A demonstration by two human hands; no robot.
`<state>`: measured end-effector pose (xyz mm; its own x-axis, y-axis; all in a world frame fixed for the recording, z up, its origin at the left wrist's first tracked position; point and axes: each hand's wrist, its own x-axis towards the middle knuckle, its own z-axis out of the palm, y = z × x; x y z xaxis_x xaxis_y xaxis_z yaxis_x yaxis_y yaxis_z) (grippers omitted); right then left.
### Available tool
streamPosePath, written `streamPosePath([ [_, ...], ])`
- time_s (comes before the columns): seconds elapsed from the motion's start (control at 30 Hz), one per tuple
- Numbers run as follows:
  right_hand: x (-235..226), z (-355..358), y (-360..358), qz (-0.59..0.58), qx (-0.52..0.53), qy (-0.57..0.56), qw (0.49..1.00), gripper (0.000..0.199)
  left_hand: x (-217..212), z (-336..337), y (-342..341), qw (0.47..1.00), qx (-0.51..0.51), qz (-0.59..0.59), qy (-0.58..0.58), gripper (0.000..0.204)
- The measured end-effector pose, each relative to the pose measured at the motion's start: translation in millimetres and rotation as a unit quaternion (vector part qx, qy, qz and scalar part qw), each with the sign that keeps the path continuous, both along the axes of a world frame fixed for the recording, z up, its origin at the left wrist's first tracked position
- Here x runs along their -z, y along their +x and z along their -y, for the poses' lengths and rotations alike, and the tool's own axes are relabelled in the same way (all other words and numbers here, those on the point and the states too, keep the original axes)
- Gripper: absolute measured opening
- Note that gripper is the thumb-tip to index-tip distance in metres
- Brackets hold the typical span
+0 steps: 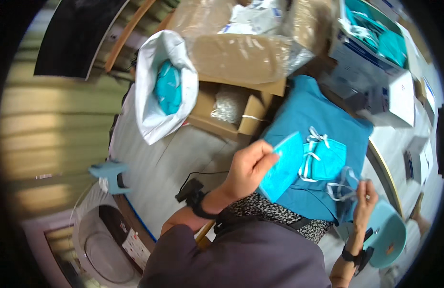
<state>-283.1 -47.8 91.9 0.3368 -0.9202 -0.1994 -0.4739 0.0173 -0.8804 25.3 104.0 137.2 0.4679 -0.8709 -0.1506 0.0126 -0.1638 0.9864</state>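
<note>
My left hand (250, 168) pinches the edge of a turquoise folded face mask (285, 165) and holds it up over the blue cloth (303, 110) across my lap. Another turquoise face mask (333, 161) with white straps lies on that cloth, just right of the held one. Off to the right, the fingers of my right hand (367, 194) are closed on thin white straps (344, 187), which hang in loops beside the cloth's edge. Motion blurs these straps, and their far ends cannot be made out.
A white sack (144, 103) with turquoise masks inside stands at upper left. Beside it, a small carton (207, 122) holds a white cord bundle (226, 106), below a larger carton (238, 57). Turquoise masks fill a box (356, 62) at upper right. A teal basin (387, 233) sits by my right forearm.
</note>
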Motion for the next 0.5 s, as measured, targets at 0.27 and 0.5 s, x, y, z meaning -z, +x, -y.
streamPosePath([
  [0.27,-6,-10,22,0.051,-0.035,0.101,0.993,0.033,60,-37,154,0.901,-0.372,-0.210,-0.071,0.017],
  [0.5,-34,-16,45,0.068,-0.087,0.122,0.986,0.034,53,-38,192,0.925,-0.342,-0.155,-0.053,0.036],
])
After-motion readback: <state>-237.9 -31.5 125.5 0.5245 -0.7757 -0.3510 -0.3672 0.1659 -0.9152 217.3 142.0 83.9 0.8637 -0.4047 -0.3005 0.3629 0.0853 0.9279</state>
